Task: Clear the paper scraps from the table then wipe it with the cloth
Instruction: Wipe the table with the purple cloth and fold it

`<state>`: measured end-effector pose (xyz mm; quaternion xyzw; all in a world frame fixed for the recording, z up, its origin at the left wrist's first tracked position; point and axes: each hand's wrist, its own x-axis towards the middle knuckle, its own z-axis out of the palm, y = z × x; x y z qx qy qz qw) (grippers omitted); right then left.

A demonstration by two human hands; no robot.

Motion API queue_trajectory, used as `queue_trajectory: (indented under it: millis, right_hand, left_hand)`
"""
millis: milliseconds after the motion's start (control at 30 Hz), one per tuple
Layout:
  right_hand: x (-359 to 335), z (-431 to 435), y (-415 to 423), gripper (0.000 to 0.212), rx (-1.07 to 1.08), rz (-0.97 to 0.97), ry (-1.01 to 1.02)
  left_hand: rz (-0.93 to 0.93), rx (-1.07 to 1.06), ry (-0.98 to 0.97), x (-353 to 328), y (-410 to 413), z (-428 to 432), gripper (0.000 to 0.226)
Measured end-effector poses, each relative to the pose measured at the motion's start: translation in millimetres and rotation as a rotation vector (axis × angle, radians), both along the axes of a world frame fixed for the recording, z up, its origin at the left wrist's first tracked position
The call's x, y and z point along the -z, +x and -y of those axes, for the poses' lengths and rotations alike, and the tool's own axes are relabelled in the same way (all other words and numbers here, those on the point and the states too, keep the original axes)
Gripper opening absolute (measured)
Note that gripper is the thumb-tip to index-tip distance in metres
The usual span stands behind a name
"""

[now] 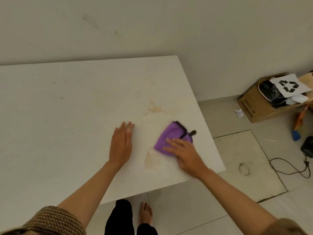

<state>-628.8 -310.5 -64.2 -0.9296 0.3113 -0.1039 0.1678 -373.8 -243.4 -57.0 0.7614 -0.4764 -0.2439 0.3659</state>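
Note:
A purple cloth [171,135] with dark trim lies on the white table [67,107] near its right edge. My right hand [184,154] presses flat on the cloth's near part, fingers straight and blurred. My left hand [121,143] rests flat on the bare tabletop to the left of the cloth, fingers together and straight. Brownish stains [153,108] mark the table beyond the cloth, and another stain [150,160] sits between my hands. No paper scraps show on the tabletop.
On the floor to the right stands a cardboard box [259,106] with a recycling sign, a crumpled paper [239,113] beside it. A brush [298,128], a black device with cable [307,148] and a ring [244,168] lie on the tiles. The wall runs behind the table.

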Motion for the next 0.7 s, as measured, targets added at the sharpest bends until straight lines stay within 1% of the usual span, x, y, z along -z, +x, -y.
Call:
queue_trajectory:
  millis: [67, 133, 233, 300, 400, 433, 500, 633, 700]
  right_hand:
    - [-5, 35, -1, 0.054, 0.153, 0.033, 0.048]
    - [-18, 52, -2, 0.054, 0.299, 0.073, 0.051]
    - [-33, 26, -8, 0.047, 0.466, 0.102, -0.041]
    - [-27, -13, -17, 0.047, 0.492, 0.099, -0.058]
    - [2, -53, -29, 0.048, 0.398, 0.003, -0.058]
    - [6, -50, -30, 0.048, 0.379, -0.019, -0.048]
    - [8, -22, -22, 0.049, 0.426, -0.024, -0.016]
    - [-7, 42, 4, 0.044, 0.685, 0.01, 0.095]
    - [-16, 52, 21, 0.041, 0.794, 0.074, 0.128]
  left_hand:
    - [0.021, 0.013, 0.004, 1, -5, 0, 0.058]
    - [0.06, 0.034, 0.002, 1, -9, 1, 0.058]
    - [0.108, 0.072, -0.002, 2, -14, 1, 0.056]
    - [0.125, 0.087, 0.006, 4, -16, 2, 0.056]
    - [0.143, 0.109, 0.018, 7, -15, 5, 0.055]
    - [0.15, 0.119, 0.022, 8, -13, 5, 0.055]
    - [0.159, 0.132, 0.03, 7, -8, 6, 0.054]
    - [0.148, 0.112, 0.034, 3, 0, 2, 0.055]
    - [0.05, 0.045, 0.03, -1, 4, -2, 0.056]
